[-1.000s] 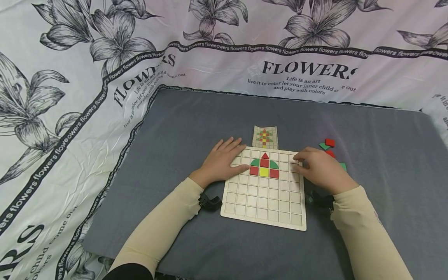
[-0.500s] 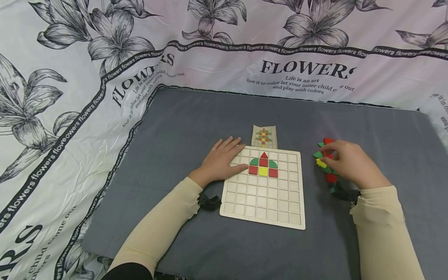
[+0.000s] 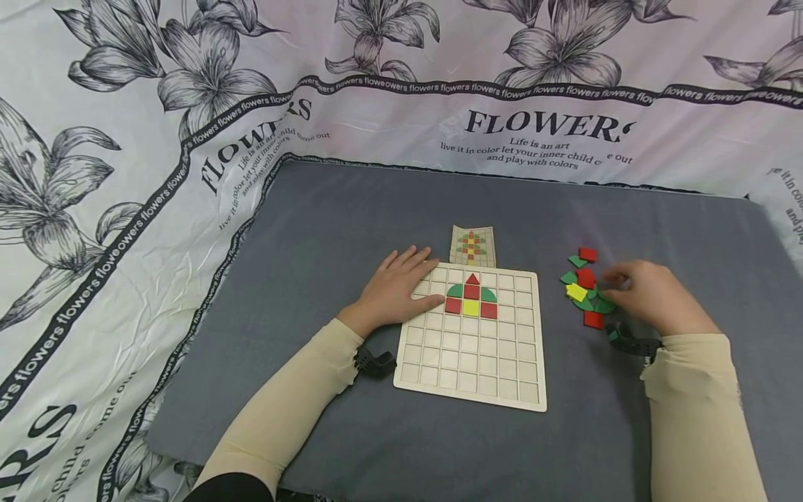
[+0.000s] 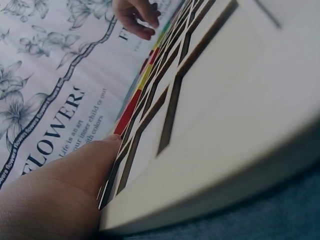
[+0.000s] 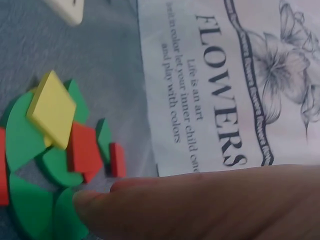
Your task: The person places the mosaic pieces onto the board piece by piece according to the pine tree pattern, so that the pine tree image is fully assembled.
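My left hand (image 3: 401, 286) lies with straight fingers on the upper left of a pale gridded board (image 3: 464, 369). Its thumb tip reaches beside a red square (image 3: 453, 305). In the left wrist view, the thumb (image 4: 65, 185) lies along the board's edge. Also set in the grid are a red triangle (image 3: 472, 279), a yellow square (image 3: 470, 307) and two green rounded pieces (image 3: 454, 291). My right hand (image 3: 655, 296) is at the loose pile, thumb and index finger apart. In the right wrist view, its thumb tip is right at a green rounded piece (image 5: 69, 215).
The pile holds several red, green and yellow pieces, with a yellow square (image 3: 576, 293) on top. A pattern card (image 3: 473, 244) with a coloured tree design lies behind the board. Grey cloth (image 3: 351, 209) covers the table, and a flower-printed sheet (image 3: 401, 118) hangs behind.
My right hand has moved from the board's right edge over to the loose pieces, then a little farther right, uncovering more of the pile. The left hand has stayed in place.
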### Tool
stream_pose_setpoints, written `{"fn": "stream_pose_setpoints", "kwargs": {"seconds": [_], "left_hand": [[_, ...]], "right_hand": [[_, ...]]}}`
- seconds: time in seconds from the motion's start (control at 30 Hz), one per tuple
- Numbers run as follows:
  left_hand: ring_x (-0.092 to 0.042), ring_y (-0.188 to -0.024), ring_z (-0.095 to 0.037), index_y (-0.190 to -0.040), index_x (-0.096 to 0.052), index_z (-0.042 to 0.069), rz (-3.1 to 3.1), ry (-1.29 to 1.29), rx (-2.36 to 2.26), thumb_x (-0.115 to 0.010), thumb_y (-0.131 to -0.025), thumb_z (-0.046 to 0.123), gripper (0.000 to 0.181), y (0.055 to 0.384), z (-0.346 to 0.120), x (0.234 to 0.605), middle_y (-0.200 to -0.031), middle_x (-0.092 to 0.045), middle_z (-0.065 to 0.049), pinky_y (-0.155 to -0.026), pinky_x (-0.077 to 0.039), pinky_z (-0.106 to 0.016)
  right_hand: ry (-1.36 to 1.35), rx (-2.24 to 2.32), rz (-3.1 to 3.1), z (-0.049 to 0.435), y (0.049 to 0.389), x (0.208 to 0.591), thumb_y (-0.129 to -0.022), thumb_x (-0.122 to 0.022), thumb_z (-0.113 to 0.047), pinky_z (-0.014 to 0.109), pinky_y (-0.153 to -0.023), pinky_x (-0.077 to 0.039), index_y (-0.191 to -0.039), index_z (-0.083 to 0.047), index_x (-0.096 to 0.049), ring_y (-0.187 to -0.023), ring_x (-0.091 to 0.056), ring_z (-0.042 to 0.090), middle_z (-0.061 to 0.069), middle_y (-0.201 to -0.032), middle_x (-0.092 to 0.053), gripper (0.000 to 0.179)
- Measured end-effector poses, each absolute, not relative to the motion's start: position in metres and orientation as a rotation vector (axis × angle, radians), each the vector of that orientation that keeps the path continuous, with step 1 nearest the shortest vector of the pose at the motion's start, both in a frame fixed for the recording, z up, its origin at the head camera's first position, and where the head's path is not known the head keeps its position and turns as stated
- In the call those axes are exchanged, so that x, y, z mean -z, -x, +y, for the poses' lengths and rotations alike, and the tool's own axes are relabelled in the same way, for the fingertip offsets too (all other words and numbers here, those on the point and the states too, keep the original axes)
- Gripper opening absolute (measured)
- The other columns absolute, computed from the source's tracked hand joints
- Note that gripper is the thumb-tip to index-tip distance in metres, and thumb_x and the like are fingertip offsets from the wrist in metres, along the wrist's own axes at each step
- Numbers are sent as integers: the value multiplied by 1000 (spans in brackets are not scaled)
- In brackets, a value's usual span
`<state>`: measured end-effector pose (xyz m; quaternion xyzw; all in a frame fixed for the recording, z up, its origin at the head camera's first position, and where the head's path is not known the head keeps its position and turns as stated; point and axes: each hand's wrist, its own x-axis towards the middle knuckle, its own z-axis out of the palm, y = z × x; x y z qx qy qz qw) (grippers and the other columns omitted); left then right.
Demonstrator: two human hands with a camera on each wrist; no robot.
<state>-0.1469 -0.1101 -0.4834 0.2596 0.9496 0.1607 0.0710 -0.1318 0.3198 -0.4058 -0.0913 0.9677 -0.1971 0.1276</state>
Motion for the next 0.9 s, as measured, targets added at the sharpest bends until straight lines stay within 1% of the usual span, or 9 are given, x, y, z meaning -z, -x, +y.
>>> {"fn": "stream_pose_setpoints", "kwargs": {"seconds": [0.2, 0.4, 0.6, 0.77, 0.9], "left_hand": [[-9, -164, -20, -167, -34, 26, 2849, -778, -480, -49, -102, 70, 80, 147, -110, 484, -176, -21, 1, -133, 0, -44], [-10, -164, -20, -167, -34, 26, 2857, -775, -472, -49, -102, 70, 80, 147, -110, 484, -175, -21, 1, -133, -1, -44], [-10, -164, -20, -167, -34, 25, 2855, -773, -477, -49, -102, 70, 80, 147, -109, 483, -175, -21, 1, -133, -1, -44], [-10, -164, -20, -167, -34, 26, 2855, -771, -471, -49, -102, 69, 79, 147, -109, 482, -175, -21, 1, -133, 0, -44], [-10, -164, -20, -167, -34, 26, 2856, -768, -463, -49, -102, 69, 79, 147, -109, 483, -176, -21, 1, -133, -1, -44]], "right_hand": [[243, 569, 2793, 327, 133, 414, -95, -72, -11, 66, -84, -53, -119, 11, -71, -102, -61, 49, 35, -110, -67, 33], [228, 564, 2771, 325, 134, 414, -96, -72, -12, 62, -80, -55, -111, 12, -73, -93, -64, 43, 30, -102, -70, 28], [207, 550, 2750, 324, 132, 411, -98, -71, -12, 62, -80, -55, -112, 13, -70, -94, -64, 45, 32, -103, -69, 29], [198, 544, 2754, 324, 132, 412, -98, -72, -13, 60, -78, -55, -111, 14, -69, -91, -62, 42, 29, -99, -68, 30], [216, 543, 2767, 324, 133, 413, -97, -72, -12, 57, -76, -56, -109, 12, -70, -88, -62, 39, 27, -96, -68, 27]]}}
